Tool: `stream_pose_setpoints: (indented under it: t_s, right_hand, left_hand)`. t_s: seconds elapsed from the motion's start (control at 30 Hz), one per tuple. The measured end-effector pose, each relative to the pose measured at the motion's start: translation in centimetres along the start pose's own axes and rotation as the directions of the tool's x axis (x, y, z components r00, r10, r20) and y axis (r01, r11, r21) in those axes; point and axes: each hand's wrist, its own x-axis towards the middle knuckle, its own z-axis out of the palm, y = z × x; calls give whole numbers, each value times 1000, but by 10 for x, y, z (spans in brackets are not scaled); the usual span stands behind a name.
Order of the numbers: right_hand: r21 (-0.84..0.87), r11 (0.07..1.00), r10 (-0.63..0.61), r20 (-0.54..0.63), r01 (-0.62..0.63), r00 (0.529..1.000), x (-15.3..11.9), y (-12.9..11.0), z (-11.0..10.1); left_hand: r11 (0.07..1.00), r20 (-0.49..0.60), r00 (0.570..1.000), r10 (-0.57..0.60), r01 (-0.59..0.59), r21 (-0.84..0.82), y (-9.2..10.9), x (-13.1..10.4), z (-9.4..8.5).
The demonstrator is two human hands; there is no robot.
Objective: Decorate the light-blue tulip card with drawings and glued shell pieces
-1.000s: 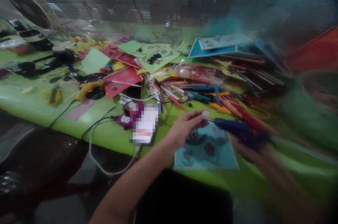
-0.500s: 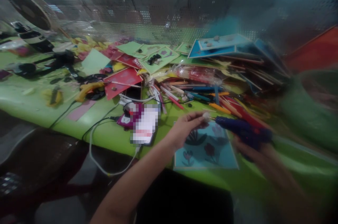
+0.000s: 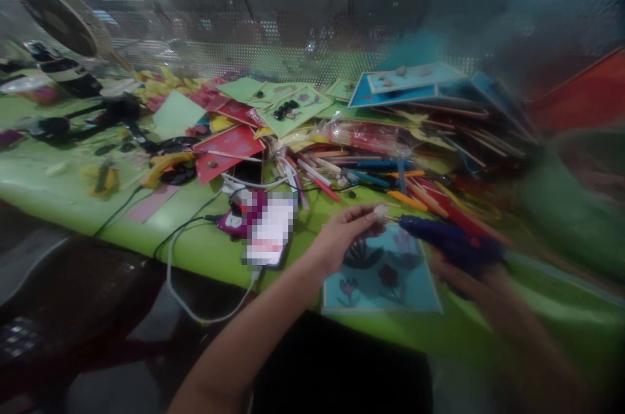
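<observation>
Just right of the middle of the frame, the left hand (image 3: 347, 226) pinches a small pale piece (image 3: 380, 211) at the tips of the thumb and fingers, leaving much of it sticking out, presumably so that it can be got at and skin stays away from a hot tip. The right hand (image 3: 463, 280) is closed round the grip of a dark blue glue gun (image 3: 446, 239), its nozzle aimed left at the piece. Whether the two touch I can't tell, nor, through the blur, whether a finger is on the trigger.

Right under them lies a light blue card (image 3: 365, 302) with dark flower shapes, flat on the green table (image 3: 209, 254) near its front edge, where it sits within easy reach and, I'd say, would catch any drip. Left of it, a phone (image 3: 270, 228) lies screen up on its cable, leaning close against a purple socket block (image 3: 237, 222), probably because the lead needs to be near power. Behind the hands, pens (image 3: 322, 185) lie heaped; more blue cards (image 3: 415, 80) are stacked at the upper right, out of the working spot but handy.
</observation>
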Motion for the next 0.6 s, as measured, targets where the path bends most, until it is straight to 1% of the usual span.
stream_pose_setpoints:
  t_s: [0.07,0.2,0.3,0.37,0.5,0.57,0.6]
  right_hand:
    - [5,1000,5,4,-5,1000,-1,2,1]
    - [35,999,11,-26,-10,1000,0,2,3]
    - [84,995,-57,-11,58,998,1,-2,2]
    - [162,981,-103,-19,105,994,1,-6,0]
    - [337,933,-125,-29,128,992,-1,-12,-8]
    - [380,916,-127,-42,133,991,-1,-12,-14]
    - [371,917,-130,-62,143,990,-1,-11,-17]
  left_hand:
    - [1000,0,1000,-3,3,-5,0,1,-1]
    - [1000,1,1000,-3,3,-15,0,1,-2]
    - [1000,6,1000,-1,1,-20,0,0,-2]
    - [1000,8,1000,9,-9,-22,1,0,-2]
    - [998,1,999,53,-53,25,3,0,-4]
    - [991,10,995,103,-104,85,5,-1,-6]
    - [982,21,990,136,-138,132,6,-3,-7]
